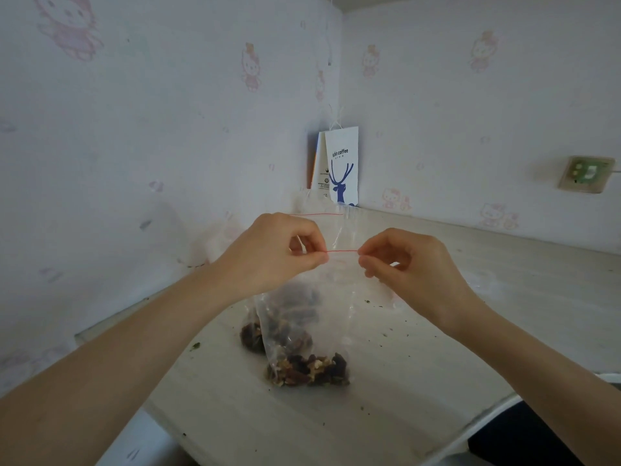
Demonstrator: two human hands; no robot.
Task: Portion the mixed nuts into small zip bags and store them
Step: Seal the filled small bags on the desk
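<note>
Table corner: left hand [279,253] and right hand [413,267] each pinch red zip strip [342,251] of small zip bag [302,324], grip closed at either end. Strip's long axis runs level between grips. Bag hangs below them, mixed nuts [307,368] at bottom, on table [470,297]. Seal apparently unfinished; hands equally near.

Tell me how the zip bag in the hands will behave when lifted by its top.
Probably floppy: the zip bag is thin creased film below the red zip line that the left hand and right hand pinch. Likely bottom-heavy, since the nuts lie heaped at its base. The smooth plastic may slip from a light grip.
</note>
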